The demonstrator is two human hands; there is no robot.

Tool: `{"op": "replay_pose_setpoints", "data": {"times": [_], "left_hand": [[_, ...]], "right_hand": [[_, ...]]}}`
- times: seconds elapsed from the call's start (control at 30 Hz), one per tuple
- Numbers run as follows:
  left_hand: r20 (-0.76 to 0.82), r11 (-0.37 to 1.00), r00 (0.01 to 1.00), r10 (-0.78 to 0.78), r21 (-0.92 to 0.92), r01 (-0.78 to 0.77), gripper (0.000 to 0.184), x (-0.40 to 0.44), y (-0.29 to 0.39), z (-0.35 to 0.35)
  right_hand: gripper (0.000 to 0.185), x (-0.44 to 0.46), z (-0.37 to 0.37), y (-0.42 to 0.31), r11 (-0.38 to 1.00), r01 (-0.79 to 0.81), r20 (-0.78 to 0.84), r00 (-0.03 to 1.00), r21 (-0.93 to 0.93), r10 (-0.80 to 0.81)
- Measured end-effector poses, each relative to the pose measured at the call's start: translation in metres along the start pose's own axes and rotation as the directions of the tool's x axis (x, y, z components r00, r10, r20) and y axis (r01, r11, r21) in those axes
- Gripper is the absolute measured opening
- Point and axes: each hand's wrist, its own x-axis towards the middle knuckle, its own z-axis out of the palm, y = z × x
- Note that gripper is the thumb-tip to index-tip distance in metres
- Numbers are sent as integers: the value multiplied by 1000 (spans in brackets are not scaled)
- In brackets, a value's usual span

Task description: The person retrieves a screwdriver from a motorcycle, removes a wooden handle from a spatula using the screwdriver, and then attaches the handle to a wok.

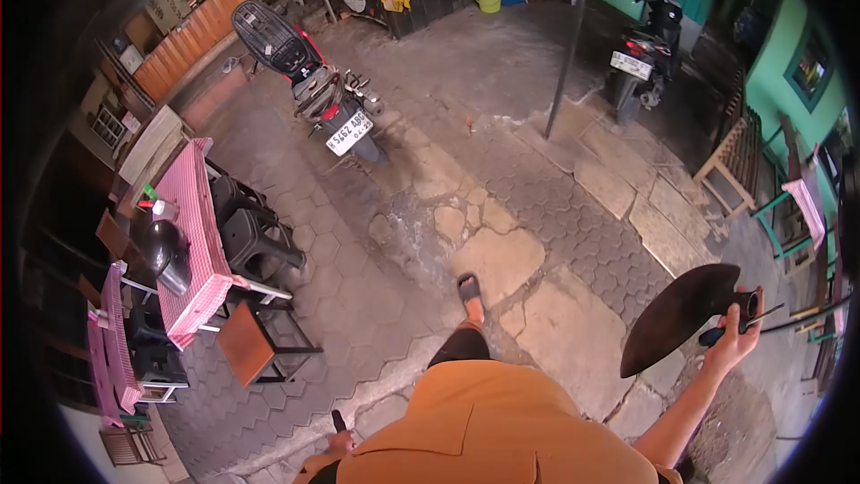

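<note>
Out to the right, my right hand is closed around the handle end of a dark, broad, curved pan that looks like a wok. The wok is tilted, held above the paving. A dark round piece and a thin rod stick out by the same fingers; what they belong to is unclear. At the bottom, low by my body, my left hand is partly hidden by my orange shirt. Its fingers are closed on a short dark stick-like handle, whose other end is out of sight.
To the left stand a table with a checked cloth, black plastic stools and a wooden-topped stool. Ahead, a motorcycle is parked; another motorcycle stands beyond a thin post. A bench lines the right side.
</note>
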Motion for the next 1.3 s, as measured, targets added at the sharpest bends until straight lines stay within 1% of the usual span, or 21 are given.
{"op": "replay_pose_setpoints", "data": {"times": [0.13, 0.2, 0.23, 0.27, 0.3, 0.33, 0.4, 0.5, 0.57, 0.6, 0.7, 0.73, 0.77, 0.87, 0.97, 1.03, 1.07, 1.1, 1.13, 1.23, 1.3], "left_hand": [[6, 994, 1000, 13, -113, -12, 19, 25, 148, 46], [33, 965, 981, 189, -194, -179, 19, 39, 263, 74], [258, 885, 892, 371, -389, -256, 24, 17, 335, 75], [112, 903, 943, 314, -343, -260, 19, -12, 430, 102], [133, 802, 867, 480, -467, -372, 15, -24, 507, 119], [100, 774, 798, 595, -337, -535, 16, -67, 591, 129], [134, 583, 577, 806, -348, -734, 24, -111, 731, 152], [166, 436, 403, 900, -389, -812, 31, -194, 892, 166], [117, 288, 264, 957, -435, -853, 31, -202, 971, 181], [130, 285, 254, 959, -442, -850, 32, -198, 1000, 186], [-2, 346, 387, 922, -446, -826, 31, -170, 1053, 208], [-36, 455, 544, 838, -506, -733, 31, -163, 1058, 218], [-73, 500, 614, 786, -511, -700, 26, -144, 1058, 228], [22, 751, 920, 390, -586, -304, 18, -116, 1025, 246], [8, 895, 986, 164, -421, -146, 21, -68, 969, 263], [-5, 966, 1000, -5, -259, 4, 13, -90, 977, 262], [63, 924, 994, -92, -366, 109, 17, -32, 942, 292], [131, 862, 975, -179, -457, 219, 22, -23, 958, 300], [145, 887, 961, -235, -372, 273, 22, -19, 970, 302], [179, 899, 961, -209, -352, 261, 24, -6, 1104, 299], [153, 914, 987, -47, -391, 105, 26, 14, 1223, 291]], "right_hand": [[58, 93, 157, 46, 995, 56, 39, 997, 83, -60], [57, 140, 236, 67, 995, 50, 73, 996, 89, -57], [57, 165, 275, 79, 995, 42, 104, 993, 86, -50], [56, 188, 314, 89, 995, 27, 141, 989, 97, -41], [56, 208, 353, 95, 994, 7, 167, 986, 111, -26], [51, 223, 396, 94, 992, -58, 146, 988, 113, 41], [53, 261, 464, 119, 977, -111, 201, 977, 183, 73], [54, 308, 581, 145, 957, -161, 274, 957, 241, 92], [54, 342, 662, 171, 956, -170, 332, 939, 240, 84], [54, 358, 702, 184, 945, -185, 375, 924, 271, 74], [56, 401, 827, 223, 928, -254, 462, 880, 273, 105], [58, 414, 866, 230, 917, -292, 509, 852, 272, 121], [59, 426, 905, 236, 897, -328, 559, 821, 297, 115], [60, 467, 1018, 260, 912, -281, 660, 751, 298, 16], [62, 507, 1132, 271, 922, -241, 719, 692, 304, -56], [64, 532, 1207, 281, 941, -195, 732, 677, 277, -74], [65, 543, 1244, 288, 939, -180, 733, 673, 291, -98], [65, 553, 1282, 294, 937, -164, 731, 671, 308, -123], [67, 562, 1319, 298, 938, -147, 731, 668, 315, -140], [66, 590, 1429, 310, 936, -193, 747, 657, 295, -100], [64, 609, 1514, 313, 932, -201, 760, 641, 302, -108]]}}
